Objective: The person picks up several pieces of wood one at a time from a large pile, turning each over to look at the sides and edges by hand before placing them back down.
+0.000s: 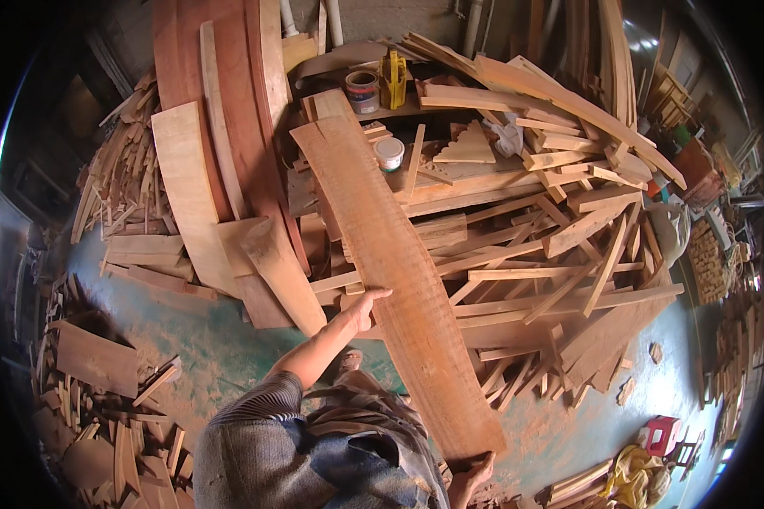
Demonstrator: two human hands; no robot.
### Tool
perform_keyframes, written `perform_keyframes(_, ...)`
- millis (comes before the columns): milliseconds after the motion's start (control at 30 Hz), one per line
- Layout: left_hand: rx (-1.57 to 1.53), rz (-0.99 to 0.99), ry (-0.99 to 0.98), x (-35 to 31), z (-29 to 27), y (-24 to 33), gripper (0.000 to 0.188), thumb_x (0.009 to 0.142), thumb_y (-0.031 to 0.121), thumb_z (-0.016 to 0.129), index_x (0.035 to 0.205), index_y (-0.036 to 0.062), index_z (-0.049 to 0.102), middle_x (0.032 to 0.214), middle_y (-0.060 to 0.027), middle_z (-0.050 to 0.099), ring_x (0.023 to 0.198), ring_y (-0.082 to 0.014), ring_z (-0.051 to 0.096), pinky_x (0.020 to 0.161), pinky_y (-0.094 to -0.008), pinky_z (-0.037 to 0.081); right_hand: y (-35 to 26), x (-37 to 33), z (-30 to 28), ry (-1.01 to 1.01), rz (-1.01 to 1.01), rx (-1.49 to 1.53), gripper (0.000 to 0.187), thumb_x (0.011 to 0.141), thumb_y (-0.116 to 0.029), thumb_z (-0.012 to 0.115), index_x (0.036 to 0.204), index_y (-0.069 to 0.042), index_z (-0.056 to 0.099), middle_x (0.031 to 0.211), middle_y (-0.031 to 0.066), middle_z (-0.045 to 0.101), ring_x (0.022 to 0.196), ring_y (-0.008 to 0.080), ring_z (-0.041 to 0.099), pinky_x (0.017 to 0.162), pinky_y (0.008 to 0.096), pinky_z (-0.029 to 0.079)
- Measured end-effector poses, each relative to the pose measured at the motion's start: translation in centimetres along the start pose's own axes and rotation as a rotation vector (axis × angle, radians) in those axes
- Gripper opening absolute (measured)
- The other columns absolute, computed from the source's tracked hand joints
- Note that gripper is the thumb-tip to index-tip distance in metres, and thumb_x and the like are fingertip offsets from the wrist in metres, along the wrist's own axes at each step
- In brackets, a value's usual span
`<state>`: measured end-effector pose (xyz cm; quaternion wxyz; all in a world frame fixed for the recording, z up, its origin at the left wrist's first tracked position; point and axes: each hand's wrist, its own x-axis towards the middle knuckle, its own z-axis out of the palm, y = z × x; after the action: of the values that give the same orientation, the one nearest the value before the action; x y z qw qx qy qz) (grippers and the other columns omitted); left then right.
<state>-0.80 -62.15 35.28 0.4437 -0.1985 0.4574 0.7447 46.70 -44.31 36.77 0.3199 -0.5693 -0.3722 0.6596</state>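
A long wide wooden plank (407, 288) slants across the middle, held in both my hands. My left hand (367, 309) grips its left edge near the middle, thumb on the upper face and the other fingers out of sight beneath. At the near end, my right hand (474, 475) is closed round the plank's lower corner; part of that hand is hidden. The plank's far end lies over or in front of a shorter piece of wood (331, 103) by the bench; whether they touch I cannot tell.
Tall boards (182, 170) lean at the back left. A heap of offcuts (552, 254) fills the right side around a workbench. On the bench are a paint can (362, 92), a white-lidded tub (389, 153) and a yellow tool (393, 78). Scraps (102, 441) lie on the left floor.
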Motion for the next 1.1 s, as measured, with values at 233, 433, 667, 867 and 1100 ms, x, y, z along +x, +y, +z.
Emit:
perform_keyframes(233, 0.215, 0.099, 0.164, 1.9, -4.5, 11.4, 0.060, 0.082, 0.030, 0.076, 0.133, 0.0069, 0.055, 0.141, -0.0113, 0.054, 0.131, -0.0265, 0.047, 0.109, -0.0472, 0.037, 6.3, -2.3, 9.8, -0.052, 0.436, 0.114, 0.049, 0.095, -0.050, 0.052, 0.118, -0.008, 0.064, 0.111, 0.0136, 0.065, 0.099, 0.0338, 0.063, 0.084, 0.0502, 0.053)
perform_keyframes(433, 0.119, 0.328, 0.148, 5.6, -6.0, 28.4, 0.046, 0.086, 0.024, 0.072, 0.124, 0.0011, 0.061, 0.127, -0.0144, 0.064, 0.118, -0.0279, 0.059, 0.100, -0.0439, 0.047, 19.9, 0.5, 21.7, -0.869, 0.714, 0.768, 0.037, 0.101, -0.044, 0.045, 0.105, -0.013, 0.066, 0.086, 0.0032, 0.066, 0.076, 0.0256, 0.066, 0.071, 0.0429, 0.055)
perform_keyframes(667, 0.572, 0.633, 0.191, 8.3, -16.5, 42.0, 0.032, 0.088, 0.015, 0.068, 0.117, 0.0010, 0.064, 0.110, -0.0106, 0.068, 0.101, -0.0238, 0.064, 0.084, -0.0406, 0.053, 16.4, -5.2, 54.6, -0.668, 0.546, 0.156, 0.025, 0.103, -0.023, 0.056, 0.122, -0.008, 0.061, 0.094, 0.0049, 0.068, 0.079, 0.0207, 0.066, 0.070, 0.0400, 0.058)
perform_keyframes(867, 0.422, 0.248, -0.122, 9.4, -26.4, 26.5, 0.019, 0.095, 0.027, 0.066, 0.086, 0.0165, 0.053, 0.073, 0.0041, 0.047, 0.066, -0.0070, 0.051, 0.053, -0.0266, 0.039, 15.2, -6.1, 49.5, -0.812, 0.354, -0.238, 0.025, 0.097, -0.020, 0.064, 0.118, -0.007, 0.065, 0.084, 0.0035, 0.063, 0.067, 0.0113, 0.059, 0.057, 0.0286, 0.050)
perform_keyframes(1100, 0.483, -0.328, 0.292, -1.7, -36.4, 1.4, 0.028, 0.094, 0.032, 0.067, 0.111, 0.0098, 0.063, 0.089, -0.0049, 0.066, 0.082, -0.0176, 0.065, 0.064, -0.0337, 0.053, 18.3, -6.0, 16.2, -0.204, 0.036, -1.453, 0.029, 0.084, -0.021, 0.059, 0.108, -0.008, 0.068, 0.106, 0.0230, 0.070, 0.103, 0.0439, 0.065, 0.089, 0.0503, 0.052)
